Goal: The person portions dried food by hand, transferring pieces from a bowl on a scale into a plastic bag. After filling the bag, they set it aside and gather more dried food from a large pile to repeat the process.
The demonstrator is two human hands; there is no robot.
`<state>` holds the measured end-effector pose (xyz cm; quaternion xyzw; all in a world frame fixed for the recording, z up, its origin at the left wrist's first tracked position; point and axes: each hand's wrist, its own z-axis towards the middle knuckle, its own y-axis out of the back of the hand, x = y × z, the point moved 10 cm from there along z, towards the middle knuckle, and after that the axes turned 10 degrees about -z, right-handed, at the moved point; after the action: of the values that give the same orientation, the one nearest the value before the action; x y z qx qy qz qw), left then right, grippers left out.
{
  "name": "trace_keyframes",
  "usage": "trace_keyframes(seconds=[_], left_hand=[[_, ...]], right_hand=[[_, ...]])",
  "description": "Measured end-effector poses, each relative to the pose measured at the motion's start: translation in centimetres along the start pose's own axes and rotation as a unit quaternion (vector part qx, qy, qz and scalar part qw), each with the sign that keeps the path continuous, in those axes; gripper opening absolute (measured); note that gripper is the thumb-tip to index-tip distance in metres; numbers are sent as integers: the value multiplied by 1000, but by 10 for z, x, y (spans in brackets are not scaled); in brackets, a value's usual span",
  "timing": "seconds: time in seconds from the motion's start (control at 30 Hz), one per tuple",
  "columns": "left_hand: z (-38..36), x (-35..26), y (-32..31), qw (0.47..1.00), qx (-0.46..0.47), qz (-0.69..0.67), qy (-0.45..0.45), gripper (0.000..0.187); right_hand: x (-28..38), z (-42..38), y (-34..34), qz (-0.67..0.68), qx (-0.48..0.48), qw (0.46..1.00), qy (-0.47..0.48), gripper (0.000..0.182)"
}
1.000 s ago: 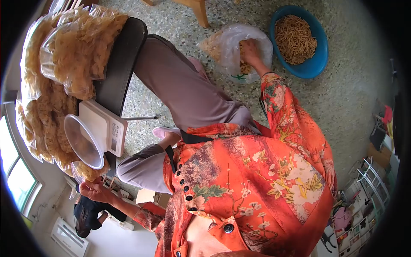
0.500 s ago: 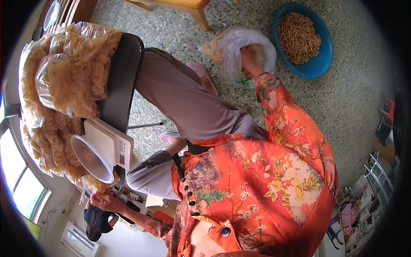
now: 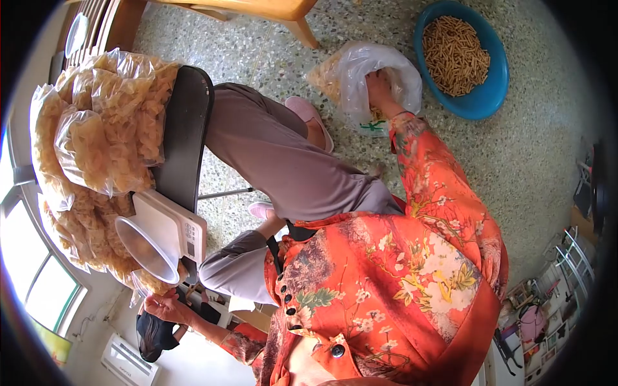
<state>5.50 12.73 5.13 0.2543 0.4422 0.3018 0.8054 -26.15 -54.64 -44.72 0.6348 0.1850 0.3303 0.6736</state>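
Observation:
My right hand (image 3: pixel 381 91) reaches into a clear plastic bag (image 3: pixel 367 58) on the floor, which holds pale yellowish pieces. Its fingers are shaded and partly hidden by the bag. At the lower left, my left hand (image 3: pixel 165 307) has curled fingers beside a small clear bag of yellowish food (image 3: pixel 150 282). Whether it pinches that bag's plastic or something else is hard to see. Close above this hand, a white plastic bowl (image 3: pixel 147 249) tilts on a white digital scale (image 3: pixel 168 222), near the edge of the dark table (image 3: pixel 183 128).
Bulging clear bags of yellowish snacks (image 3: pixel 112 135) are heaped on the table. A blue basin (image 3: pixel 499 77) of short brown sticks stands on the speckled floor beyond the open bag. A wooden stool (image 3: pixel 283 9) is at the top. Another person (image 3: pixel 154 331) in dark clothes is in the background.
The whole view has shifted slightly, so most things sit a little lower and to the right. My right hand remains inside the bag and my left hand stays by the bowl.

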Motion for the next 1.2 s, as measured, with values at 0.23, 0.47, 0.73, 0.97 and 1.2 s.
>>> trace_keyframes(seconds=[0.23,0.47,0.73,0.97,1.2], left_hand=[[1,19,7,999,-14,-35,-22,17],[-1,-6,1,999,-7,-20,-46,16],[4,15,5,999,0,-25,-24,13],[0,-2,-6,999,-3,-34,-32,12],[-1,7,-4,999,-14,-38,-7,13]], right_hand=[[13,0,18,3,83,994,-70,48],[-1,27,-21,-5,58,994,-96,40],[-12,23,-18,41,113,991,-56,22],[-20,27,-9,76,86,988,-103,27],[-50,54,-29,334,174,891,-255,63]])
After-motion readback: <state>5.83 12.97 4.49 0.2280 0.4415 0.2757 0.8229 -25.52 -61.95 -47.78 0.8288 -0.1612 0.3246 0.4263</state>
